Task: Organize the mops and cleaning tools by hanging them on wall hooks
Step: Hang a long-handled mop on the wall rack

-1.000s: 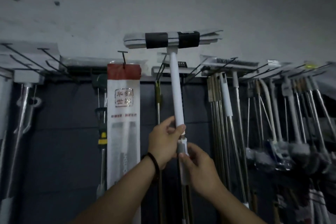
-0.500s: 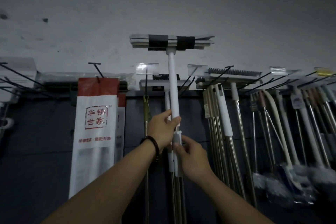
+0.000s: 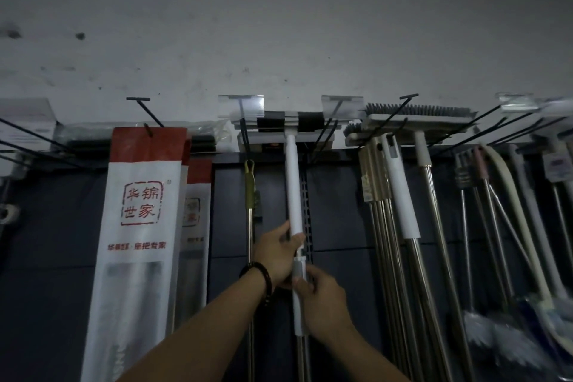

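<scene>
A flat mop with a white handle (image 3: 294, 183) stands upright against the dark wall panel. Its white head with two black bands (image 3: 290, 122) lies level with the black wall hooks (image 3: 245, 133), between two of them. My left hand (image 3: 277, 254) grips the white sleeve of the handle, a dark bead bracelet on its wrist. Just below it, my right hand (image 3: 321, 298) is closed around the grey collar and lower white section of the same handle.
Two white and red mop bags (image 3: 139, 226) hang on the left. A thin gold-topped pole (image 3: 249, 195) hangs just left of my hands. Several metal-handled mops and a brush head (image 3: 415, 118) hang to the right, dusters (image 3: 502, 338) further right. Clear price-tag holders (image 3: 241, 105) top the hooks.
The mop head has come down from high on the white wall to the level of the hooks. Both hands kept their grip on the handle.
</scene>
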A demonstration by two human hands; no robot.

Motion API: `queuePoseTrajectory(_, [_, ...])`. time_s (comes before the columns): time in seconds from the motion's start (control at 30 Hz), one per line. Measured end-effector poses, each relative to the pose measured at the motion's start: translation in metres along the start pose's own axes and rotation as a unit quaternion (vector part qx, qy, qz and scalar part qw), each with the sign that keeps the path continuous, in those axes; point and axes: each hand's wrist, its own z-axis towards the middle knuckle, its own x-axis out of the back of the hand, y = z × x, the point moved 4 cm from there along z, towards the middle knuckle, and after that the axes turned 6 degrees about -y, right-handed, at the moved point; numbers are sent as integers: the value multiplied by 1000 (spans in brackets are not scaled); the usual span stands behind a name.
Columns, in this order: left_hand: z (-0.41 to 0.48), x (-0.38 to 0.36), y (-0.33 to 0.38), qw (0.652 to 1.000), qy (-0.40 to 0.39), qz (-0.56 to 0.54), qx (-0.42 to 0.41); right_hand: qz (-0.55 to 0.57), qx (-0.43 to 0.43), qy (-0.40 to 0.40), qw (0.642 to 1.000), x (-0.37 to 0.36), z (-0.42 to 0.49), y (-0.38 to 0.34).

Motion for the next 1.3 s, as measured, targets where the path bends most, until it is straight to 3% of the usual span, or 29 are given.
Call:
queuePoseTrajectory(0.3, [-1,4,-4,999,-1,52,0,-37,8,-2,999,-2,4,4])
queuePoseTrajectory(0.6, [-63,22,-14,994,-12,106,20,-190,115,137,965,-7,-51,-26])
queuePoseTrajectory(0.93, [-224,79,-47,988,-104,-24,109,-10,11,19,1000,-69,-171,-62])
queuePoseTrajectory(1.13, [-328,134,-84,986,-93,18,136,36,-50,-36,997,-132,-257,-53])
queuePoseTrajectory(1.3, [-432,185,-147,972,-60,-16,226,75,-128,-85,985,-187,-348,-30])
